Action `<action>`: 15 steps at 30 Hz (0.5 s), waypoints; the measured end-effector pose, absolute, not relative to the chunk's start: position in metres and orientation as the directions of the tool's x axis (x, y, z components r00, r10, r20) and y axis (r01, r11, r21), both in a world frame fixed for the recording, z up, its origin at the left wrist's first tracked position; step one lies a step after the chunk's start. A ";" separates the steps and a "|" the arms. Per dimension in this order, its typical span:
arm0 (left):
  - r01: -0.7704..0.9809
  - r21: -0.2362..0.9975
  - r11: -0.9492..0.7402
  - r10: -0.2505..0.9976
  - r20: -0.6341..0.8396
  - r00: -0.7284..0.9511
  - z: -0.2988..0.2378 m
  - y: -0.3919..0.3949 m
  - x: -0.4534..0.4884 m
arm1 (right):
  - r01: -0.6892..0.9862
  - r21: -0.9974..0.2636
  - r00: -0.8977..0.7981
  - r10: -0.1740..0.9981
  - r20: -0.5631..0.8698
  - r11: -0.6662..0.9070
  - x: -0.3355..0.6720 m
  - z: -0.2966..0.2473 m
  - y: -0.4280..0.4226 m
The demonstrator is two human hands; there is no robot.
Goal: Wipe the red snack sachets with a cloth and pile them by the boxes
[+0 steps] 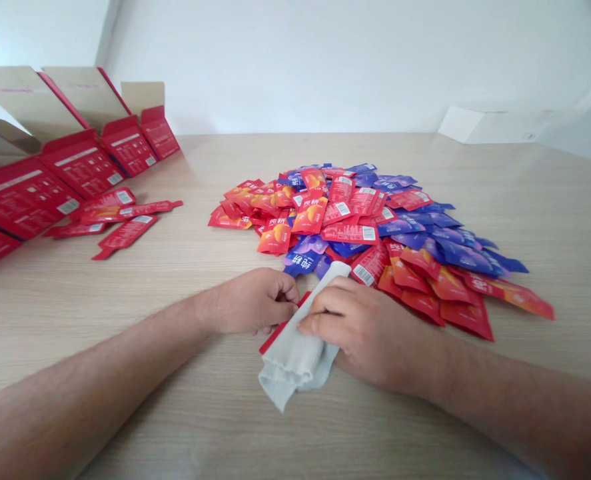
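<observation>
Near the middle of the table, my left hand (pixel 255 301) is closed in a pinch on a narrow red pouch (pixel 271 339), mostly hidden beneath a white cloth. My right hand (pixel 365 323) grips the folded, ribbed white cloth (pixel 295 357), thumb and fingers pressing it along the pouch. The lower end of the cloth fans out toward me. Just beyond both hands lies a broad heap of red pouches (pixel 311 213) and blue pouches (pixel 462 257), overlapping in all directions. The heap's near edge reaches close to my right hand.
A row of red cardboard boxes (pixel 78 163) stands at the left with flaps raised. Several loose red pouches (pixel 130 233) lie in front of them. A white box (pixel 495 127) sits at the back right, by the white wall (pixel 325 67).
</observation>
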State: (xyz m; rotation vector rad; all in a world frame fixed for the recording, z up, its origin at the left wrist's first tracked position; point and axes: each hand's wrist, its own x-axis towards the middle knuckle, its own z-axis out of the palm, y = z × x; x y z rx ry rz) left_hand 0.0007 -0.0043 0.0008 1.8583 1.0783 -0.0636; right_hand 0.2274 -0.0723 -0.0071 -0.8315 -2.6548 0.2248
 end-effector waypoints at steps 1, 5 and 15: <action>0.696 0.699 -0.161 0.644 -0.460 0.611 0.001 -0.004 0.001 | 0.500 -0.246 -0.789 0.554 0.265 0.830 0.227 -0.006 -0.073; 0.691 0.701 -0.178 0.638 -0.452 0.624 0.002 -0.003 0.001 | 0.455 -0.247 -0.823 0.510 0.251 0.855 0.227 -0.006 -0.072; 0.674 0.709 -0.206 0.624 -0.435 0.648 0.001 -0.002 0.000 | 0.451 -0.241 -0.833 0.502 0.231 0.859 0.226 -0.004 -0.073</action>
